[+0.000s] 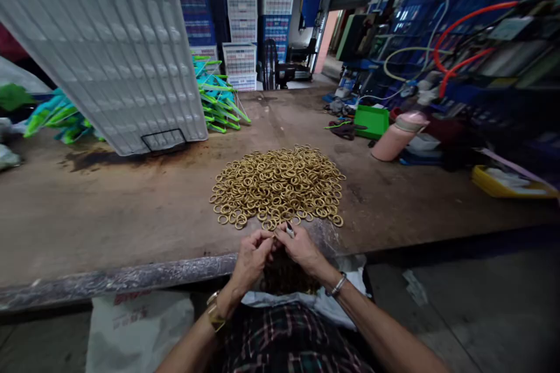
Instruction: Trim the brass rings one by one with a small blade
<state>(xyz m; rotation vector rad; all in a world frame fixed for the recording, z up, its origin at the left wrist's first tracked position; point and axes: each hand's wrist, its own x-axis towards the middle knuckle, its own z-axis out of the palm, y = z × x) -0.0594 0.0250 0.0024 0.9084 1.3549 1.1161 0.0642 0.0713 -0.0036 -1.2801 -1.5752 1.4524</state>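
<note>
A wide heap of gold-coloured rings (280,180) lies on the table just beyond my hands. My left hand (252,256) is closed in a pinch at the table's front edge, on what looks like one gold ring, mostly hidden by the fingers. Right beside it, fingertips meeting, my right hand (304,250) is closed around a small knife (289,229), whose dark, pointed tip sticks up between thumb and forefinger. Below both hands a white sack (321,303) sits open in my lap, with dark contents that I cannot make out clearly.
A tall translucent plastic crate (144,52) stands at the left, with green and blue plastic pieces (219,99) behind it. On the right are a green bin (371,121), a pink bottle (398,137) and a yellow tray (503,185). Stacked crates (240,58) fill the back.
</note>
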